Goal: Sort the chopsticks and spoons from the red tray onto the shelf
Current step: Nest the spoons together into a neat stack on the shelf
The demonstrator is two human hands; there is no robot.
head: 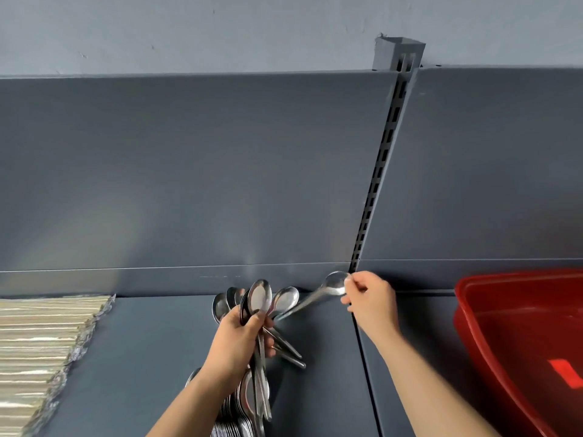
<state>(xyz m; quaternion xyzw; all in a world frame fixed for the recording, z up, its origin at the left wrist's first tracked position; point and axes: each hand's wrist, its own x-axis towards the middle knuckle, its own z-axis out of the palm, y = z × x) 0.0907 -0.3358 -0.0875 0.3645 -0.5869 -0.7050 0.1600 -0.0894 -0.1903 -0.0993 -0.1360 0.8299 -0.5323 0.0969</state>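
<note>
My left hand (243,335) grips a fanned bunch of steel spoons (260,298), bowls up, over the grey shelf (151,348). My right hand (370,302) pinches the bowl of a single spoon (331,285) whose handle slants down-left toward the bunch. A row of stacked spoons (249,405) lies on the shelf below my left hand. Wrapped chopsticks (41,345) are stacked in a pile at the left of the shelf. The red tray (473,329) stands at the right; no cutlery shows in the part of it that I see.
The shelf's grey back panel (189,168) rises behind the spoons, with a slotted upright post (383,152) at the seam between two shelf sections. Bare shelf surface lies between the chopsticks and the spoons.
</note>
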